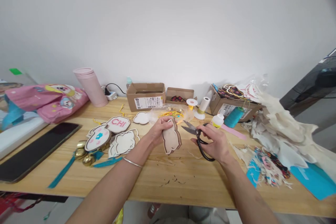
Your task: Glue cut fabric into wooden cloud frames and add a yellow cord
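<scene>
My left hand (159, 129) is closed around a flat cloud-shaped wooden cutout (171, 139), holding it upright above the middle of the wooden table (168, 178). My right hand (214, 142) grips black scissors (197, 135) by the loops; the blades are parted and point left toward the cutout, a short gap from its edge. A thin silver bangle sits on my left wrist.
More cutouts (115, 134), gold bells (84, 154) and teal tassels lie at the left. Cardboard boxes (146, 96), a pink tumbler (90, 86), thread spools (234, 116) and a glue bottle (217, 120) stand behind. Fabric scraps (273, 136) pile at the right; a dark phone (36, 150) rests far left.
</scene>
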Demonstrator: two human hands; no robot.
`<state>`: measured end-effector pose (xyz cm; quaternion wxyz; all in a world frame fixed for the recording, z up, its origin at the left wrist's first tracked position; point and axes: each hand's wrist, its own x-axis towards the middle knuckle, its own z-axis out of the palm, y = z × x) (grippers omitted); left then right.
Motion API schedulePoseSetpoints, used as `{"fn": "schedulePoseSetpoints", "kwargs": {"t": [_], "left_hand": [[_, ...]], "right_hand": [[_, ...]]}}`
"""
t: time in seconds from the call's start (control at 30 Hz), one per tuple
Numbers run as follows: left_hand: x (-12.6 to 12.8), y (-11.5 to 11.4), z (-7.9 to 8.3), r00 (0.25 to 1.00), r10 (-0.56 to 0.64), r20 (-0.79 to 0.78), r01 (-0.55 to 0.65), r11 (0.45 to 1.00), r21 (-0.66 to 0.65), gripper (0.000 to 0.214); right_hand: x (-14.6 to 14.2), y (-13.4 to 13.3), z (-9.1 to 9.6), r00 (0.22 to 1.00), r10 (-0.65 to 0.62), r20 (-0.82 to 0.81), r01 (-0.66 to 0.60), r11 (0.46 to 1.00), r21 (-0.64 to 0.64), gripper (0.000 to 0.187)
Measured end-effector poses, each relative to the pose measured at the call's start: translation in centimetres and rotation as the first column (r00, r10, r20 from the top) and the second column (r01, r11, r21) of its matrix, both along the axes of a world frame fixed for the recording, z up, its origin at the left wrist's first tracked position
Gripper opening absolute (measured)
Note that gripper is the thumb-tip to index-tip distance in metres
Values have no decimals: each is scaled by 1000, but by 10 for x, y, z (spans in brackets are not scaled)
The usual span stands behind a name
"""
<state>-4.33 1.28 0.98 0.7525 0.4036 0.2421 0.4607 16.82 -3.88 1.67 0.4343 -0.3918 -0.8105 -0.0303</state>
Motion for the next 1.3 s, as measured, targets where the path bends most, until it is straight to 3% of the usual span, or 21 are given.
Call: {"fn": "schedulePoseSetpoints", "kwargs": {"t": [0.17,0.87,1.0,1.13,1.3], "left_hand": [[0,1,-1,999,-33,-17,33,999,-11,38],[0,1,-3,995,-94,-34,93,995,-36,37],[0,0,-3,993,-109,-44,109,994,-13,38],[0,0,-3,990,-126,-55,127,992,7,39],[0,-1,-1,988,-139,-65,140,990,16,40]], "right_hand": [[-5,-2,-1,997,34,73,-37,999,38,21],[1,-3,-3,973,-52,225,9,982,187,23],[0,0,-5,997,-70,-15,71,996,53,15],[-3,2,-5,949,-148,-279,117,985,-124,22],[-10,-5,2,972,-42,-230,-9,977,-215,27]]}}
